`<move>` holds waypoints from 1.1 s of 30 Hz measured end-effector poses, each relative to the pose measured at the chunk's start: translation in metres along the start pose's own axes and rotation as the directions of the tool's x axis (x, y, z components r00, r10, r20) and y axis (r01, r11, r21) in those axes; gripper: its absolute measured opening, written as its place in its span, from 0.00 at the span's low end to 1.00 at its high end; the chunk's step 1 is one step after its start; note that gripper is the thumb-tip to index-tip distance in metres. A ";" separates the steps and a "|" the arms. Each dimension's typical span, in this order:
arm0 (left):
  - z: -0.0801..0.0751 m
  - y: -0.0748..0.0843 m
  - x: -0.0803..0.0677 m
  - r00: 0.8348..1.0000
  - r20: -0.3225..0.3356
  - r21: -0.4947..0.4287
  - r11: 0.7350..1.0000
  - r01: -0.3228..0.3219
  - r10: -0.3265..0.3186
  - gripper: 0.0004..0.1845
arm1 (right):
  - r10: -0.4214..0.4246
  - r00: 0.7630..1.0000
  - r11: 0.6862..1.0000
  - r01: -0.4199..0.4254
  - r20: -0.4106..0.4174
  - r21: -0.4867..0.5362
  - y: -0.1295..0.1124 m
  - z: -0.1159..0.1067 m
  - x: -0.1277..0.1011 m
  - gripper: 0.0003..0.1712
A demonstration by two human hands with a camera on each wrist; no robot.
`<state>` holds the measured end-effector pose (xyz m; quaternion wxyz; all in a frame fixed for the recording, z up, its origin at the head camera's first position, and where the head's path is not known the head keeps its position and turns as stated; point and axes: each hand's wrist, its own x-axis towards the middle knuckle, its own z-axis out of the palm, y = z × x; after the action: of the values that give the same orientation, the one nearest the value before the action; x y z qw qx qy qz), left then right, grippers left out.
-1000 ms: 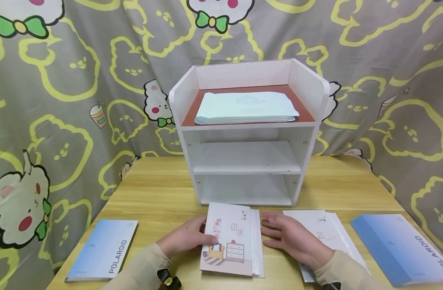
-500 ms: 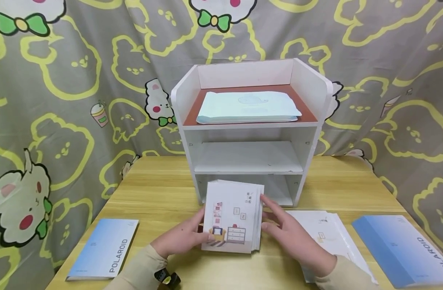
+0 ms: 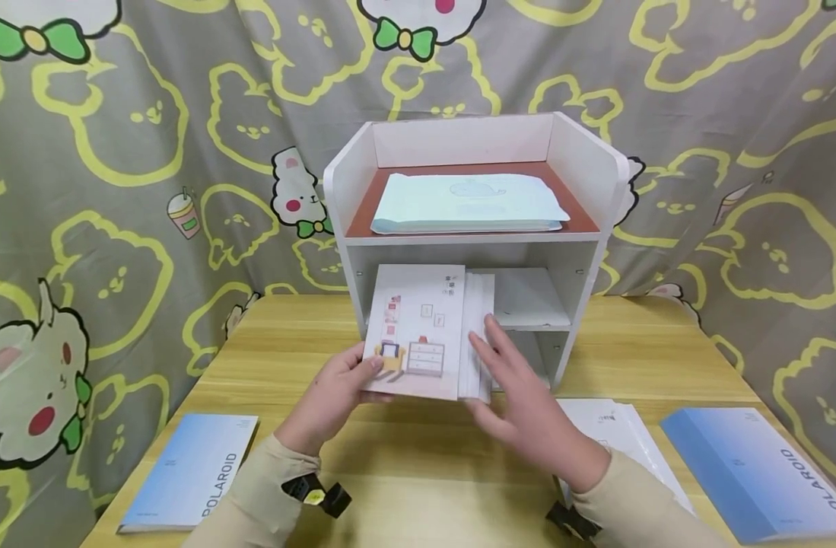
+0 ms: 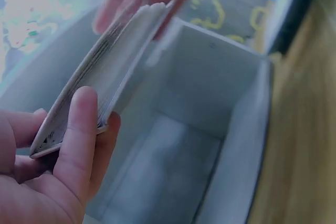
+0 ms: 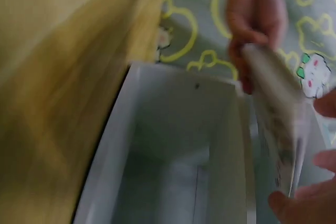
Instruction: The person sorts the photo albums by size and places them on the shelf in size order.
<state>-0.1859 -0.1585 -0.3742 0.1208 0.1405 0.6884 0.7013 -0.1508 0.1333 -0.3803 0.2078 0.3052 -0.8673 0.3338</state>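
A stack of thin booklets (image 3: pixel 418 335) with a drawn room on the top cover is held in the air before the middle shelf (image 3: pixel 527 301) of a white rack (image 3: pixel 585 183). My left hand (image 3: pixel 335 392) grips its lower left corner, thumb on the cover. My right hand (image 3: pixel 520 399) holds the right edge, fingers laid on top and thumb below. The left wrist view shows the stack (image 4: pixel 100 72) edge-on in the left hand (image 4: pixel 58 166), in front of the rack's opening. The right wrist view is blurred, with the stack (image 5: pixel 275 124) beside the right hand (image 5: pixel 299 203).
A pale green envelope (image 3: pixel 465 202) lies on the rack's top shelf. On the wooden table (image 3: pixel 287 342) lie a blue POLAROID book (image 3: pixel 185 472) at the left, another (image 3: pixel 753 472) at the right, and a pile of white booklets (image 3: pixel 616 434). A patterned curtain hangs behind.
Both hands have lifted the stack off the table and carried it up and forward, from the table's front to the level of the middle shelf.
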 end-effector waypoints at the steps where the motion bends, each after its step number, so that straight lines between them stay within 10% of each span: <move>1: -0.001 0.001 0.002 1.000 -0.006 -0.033 0.999 0.004 -0.005 0.20 | -0.024 1.000 0.998 0.025 0.011 -0.057 0.001 0.002 0.002 0.52; 9: -0.011 0.008 0.007 0.999 0.027 -0.114 0.993 0.028 -0.025 0.24 | -0.207 0.977 0.920 0.209 0.042 -0.331 0.017 0.012 0.022 0.45; 14: -0.017 0.018 0.009 0.999 -0.023 0.145 0.989 -0.031 0.034 0.27 | -0.226 0.971 0.877 0.239 0.080 -0.418 0.020 0.013 0.036 0.37; 19: -0.016 0.029 0.008 0.971 -0.177 0.490 0.870 -0.052 0.158 0.28 | -0.173 0.980 0.867 0.200 0.100 -0.455 0.021 0.013 0.048 0.36; 23: -0.009 0.032 0.008 0.906 -0.206 0.717 0.688 -0.118 0.369 0.24 | -0.138 0.986 0.866 0.168 0.098 -0.472 0.022 0.013 0.059 0.35; 29: 0.005 0.029 0.011 0.669 0.109 0.932 0.159 -0.327 0.735 0.15 | -0.134 0.990 0.873 0.137 0.039 -0.469 0.026 0.016 0.065 0.34; 31: 0.010 0.030 0.010 0.641 0.213 0.933 0.041 -0.357 0.738 0.14 | -0.161 0.987 0.885 0.149 0.011 -0.440 0.023 0.018 0.062 0.36; 33: 0.015 0.032 0.008 0.656 0.281 0.934 -0.043 -0.354 0.701 0.14 | -0.203 0.979 0.896 0.181 -0.012 -0.406 0.018 0.020 0.056 0.36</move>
<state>-0.1868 -0.1421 -0.3415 -0.3752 0.3368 0.8547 0.1234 -0.2070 0.1081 -0.3703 0.3215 0.3308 -0.8770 0.1343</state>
